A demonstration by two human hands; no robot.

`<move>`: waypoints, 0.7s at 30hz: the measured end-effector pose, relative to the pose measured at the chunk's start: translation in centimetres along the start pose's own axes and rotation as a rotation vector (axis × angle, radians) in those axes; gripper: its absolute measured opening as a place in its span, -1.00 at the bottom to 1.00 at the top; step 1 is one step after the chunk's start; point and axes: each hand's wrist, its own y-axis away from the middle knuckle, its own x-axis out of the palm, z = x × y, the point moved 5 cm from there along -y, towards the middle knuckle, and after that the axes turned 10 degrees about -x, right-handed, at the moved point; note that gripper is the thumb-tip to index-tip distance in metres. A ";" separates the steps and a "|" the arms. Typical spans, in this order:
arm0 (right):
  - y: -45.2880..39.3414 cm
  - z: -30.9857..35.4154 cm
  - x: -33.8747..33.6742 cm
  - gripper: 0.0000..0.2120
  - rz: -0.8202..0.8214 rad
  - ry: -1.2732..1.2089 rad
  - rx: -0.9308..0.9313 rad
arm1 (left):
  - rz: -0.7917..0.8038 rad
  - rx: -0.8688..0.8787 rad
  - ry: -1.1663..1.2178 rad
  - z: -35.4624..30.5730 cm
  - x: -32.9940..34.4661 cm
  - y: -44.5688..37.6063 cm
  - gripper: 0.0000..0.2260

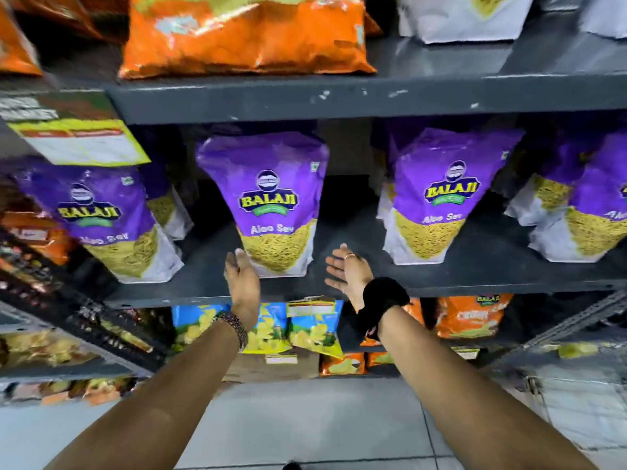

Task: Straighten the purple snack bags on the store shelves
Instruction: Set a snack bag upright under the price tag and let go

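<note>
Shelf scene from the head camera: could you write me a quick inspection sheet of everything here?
Surface: dark grey metal shelf, paint chipped on the edge above.
Job's things: middle purple bag upright; left purple bag and right purple bag lean; more at far right.
Clutter: orange bag above; blue-yellow bags below.
Hands: left hand and right hand open, flanking the middle bag; contact unclear.
Cables: nothing seen.
Surroundings: pale tiled floor.

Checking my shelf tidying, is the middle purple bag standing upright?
Upright: the middle purple bag stands on its base on the shelf, label facing out.
</note>
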 end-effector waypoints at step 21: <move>-0.2 -2.1 6.7 -0.72 -0.195 0.158 -0.045 | 0.429 -0.200 0.040 -0.3 -1.2 -4.2 -0.35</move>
